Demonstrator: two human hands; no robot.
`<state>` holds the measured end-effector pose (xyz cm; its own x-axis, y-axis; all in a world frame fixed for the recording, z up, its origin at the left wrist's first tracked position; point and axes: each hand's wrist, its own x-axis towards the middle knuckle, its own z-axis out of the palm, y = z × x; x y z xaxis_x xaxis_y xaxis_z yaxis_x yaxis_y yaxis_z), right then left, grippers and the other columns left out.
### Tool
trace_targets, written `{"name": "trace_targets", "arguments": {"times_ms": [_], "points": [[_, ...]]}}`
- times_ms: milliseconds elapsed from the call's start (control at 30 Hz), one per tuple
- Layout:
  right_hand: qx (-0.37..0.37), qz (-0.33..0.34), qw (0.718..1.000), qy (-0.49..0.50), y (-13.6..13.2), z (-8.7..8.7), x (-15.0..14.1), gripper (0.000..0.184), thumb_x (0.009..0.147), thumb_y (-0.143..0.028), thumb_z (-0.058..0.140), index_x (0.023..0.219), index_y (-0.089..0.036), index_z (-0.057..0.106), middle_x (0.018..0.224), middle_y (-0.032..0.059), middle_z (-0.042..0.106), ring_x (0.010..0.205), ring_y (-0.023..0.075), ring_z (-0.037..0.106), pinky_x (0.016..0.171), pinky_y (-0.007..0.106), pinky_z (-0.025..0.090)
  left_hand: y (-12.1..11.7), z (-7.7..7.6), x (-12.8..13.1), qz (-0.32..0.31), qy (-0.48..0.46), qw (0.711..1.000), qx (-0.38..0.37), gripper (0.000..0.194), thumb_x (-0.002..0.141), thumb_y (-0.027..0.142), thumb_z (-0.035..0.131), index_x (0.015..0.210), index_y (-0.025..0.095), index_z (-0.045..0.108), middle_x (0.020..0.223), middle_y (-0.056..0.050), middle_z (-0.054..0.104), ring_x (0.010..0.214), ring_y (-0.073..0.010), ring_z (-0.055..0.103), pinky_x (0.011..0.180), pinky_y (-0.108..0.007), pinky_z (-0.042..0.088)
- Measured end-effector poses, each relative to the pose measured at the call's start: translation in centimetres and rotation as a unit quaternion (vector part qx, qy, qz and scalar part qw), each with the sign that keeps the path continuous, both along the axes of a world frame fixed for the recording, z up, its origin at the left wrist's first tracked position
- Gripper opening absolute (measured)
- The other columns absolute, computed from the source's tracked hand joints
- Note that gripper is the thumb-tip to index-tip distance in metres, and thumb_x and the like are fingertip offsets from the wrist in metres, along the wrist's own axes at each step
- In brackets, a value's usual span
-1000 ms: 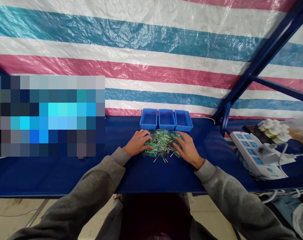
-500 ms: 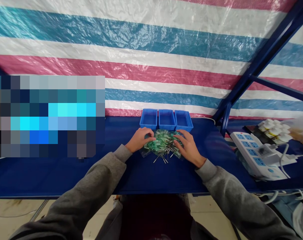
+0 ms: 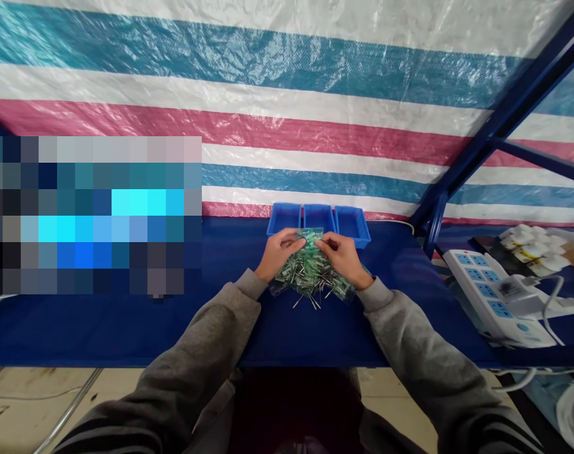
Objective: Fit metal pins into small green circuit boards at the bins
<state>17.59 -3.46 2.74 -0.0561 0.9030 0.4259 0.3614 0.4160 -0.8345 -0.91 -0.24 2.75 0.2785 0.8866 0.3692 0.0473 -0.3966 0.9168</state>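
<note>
A small clear plastic bag (image 3: 310,233) with a green tint is stretched between my two hands, above a pile. My left hand (image 3: 277,253) pinches its left side between thumb and fingers. On the other side, my right hand (image 3: 342,256) is closed on it in the same way. Below them lies the pile (image 3: 306,272) of greenish clear packets and thin metal pieces. Several slim metal rods (image 3: 310,301) stick out at its near edge. What kind of parts these are is too small to tell.
Three blue plastic bins, left (image 3: 286,217), middle (image 3: 318,215) and right (image 3: 353,227), stand behind the pile on the blue table (image 3: 211,328). To the right are a white power strip (image 3: 495,296) with plugs, white rolls (image 3: 535,246) and a blue frame post (image 3: 438,217).
Both hands have come in from the pile's sides and lifted, now meeting on one clear bag. The pile has shifted slightly, and the camera view has moved a little.
</note>
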Motion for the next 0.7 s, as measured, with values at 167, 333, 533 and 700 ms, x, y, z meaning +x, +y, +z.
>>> {"name": "trace_targets", "arguments": {"times_ms": [167, 333, 533, 700], "points": [[0.010, -0.007, 0.999, -0.036, -0.9, -0.8, 0.3, 0.036, 0.096, -0.044, 0.043, 0.084, -0.019, 0.066, 0.066, 0.0009, 0.060, 0.057, 0.0142, 0.055, 0.058, 0.029, 0.048, -0.2, -0.8, -0.2, -0.012, 0.004, 1.000, -0.016, 0.034, 0.079, 0.048, 0.070, 0.081, 0.015, 0.062, 0.067, -0.001, 0.061, 0.061, -0.0134, 0.057, 0.059, -0.026, 0.049], [0.124, -0.008, 0.983, -0.133, -1.4, -0.7, 0.6, 0.034, 0.097, -0.033, 0.041, 0.121, -0.024, 0.062, 0.119, 0.0125, 0.061, 0.105, 0.0239, 0.061, 0.087, 0.040, 0.053, -0.5, -1.0, 0.0, -0.070, -0.035, 0.993, -0.088, 0.052, 0.081, 0.047, 0.069, 0.122, 0.019, 0.052, 0.063, 0.004, 0.058, 0.058, -0.0126, 0.058, 0.059, -0.025, 0.050], [0.140, -0.013, 0.978, -0.153, -1.1, -0.1, 1.0, 0.029, 0.097, -0.036, 0.045, 0.101, -0.021, 0.069, 0.094, 0.0100, 0.069, 0.092, 0.0234, 0.065, 0.084, 0.040, 0.054, -0.9, 0.0, -0.5, -0.044, 0.087, 0.993, 0.064, 0.050, 0.090, 0.061, 0.049, 0.095, 0.017, 0.070, 0.108, -0.013, 0.065, 0.098, -0.0250, 0.063, 0.084, -0.038, 0.053], [0.106, -0.050, 0.987, -0.109, -1.0, 0.3, 0.7, 0.033, 0.093, -0.042, 0.054, 0.117, -0.023, 0.065, 0.089, 0.0066, 0.069, 0.081, 0.0212, 0.065, 0.079, 0.039, 0.055, -1.3, 0.3, -0.5, 0.014, 0.101, 0.990, 0.095, 0.037, 0.083, 0.054, 0.065, 0.091, 0.017, 0.068, 0.082, -0.006, 0.070, 0.076, -0.0202, 0.065, 0.076, -0.035, 0.054]]}}
